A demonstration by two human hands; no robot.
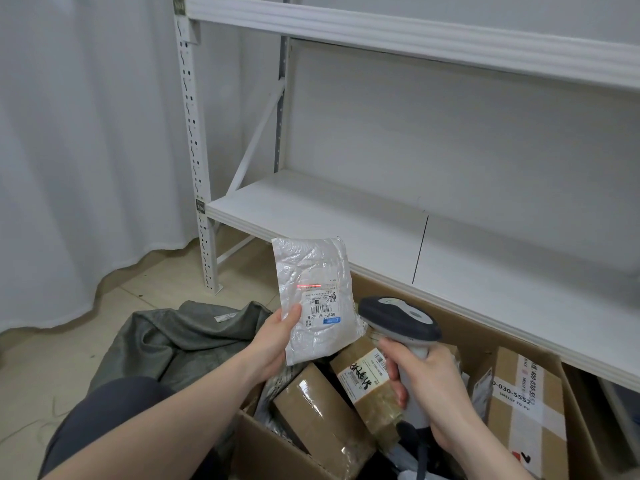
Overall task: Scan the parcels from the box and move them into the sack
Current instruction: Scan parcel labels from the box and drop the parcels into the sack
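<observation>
Left hand (273,341) grasps a mailer (317,299) above the box (277,455); right hand (429,386) grips a scanner (398,318). Sack (166,341) left, shelf (346,216) behind.

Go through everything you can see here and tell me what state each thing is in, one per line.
White parcel: held upright by the left hand, label facing the camera, red scan line on it.
Scanner: gripped by the right hand, aimed at the parcel.
Cardboard box: open, parcels inside.
Grey sack: crumpled on the floor, left of the box.
Shelf: bare.
</observation>
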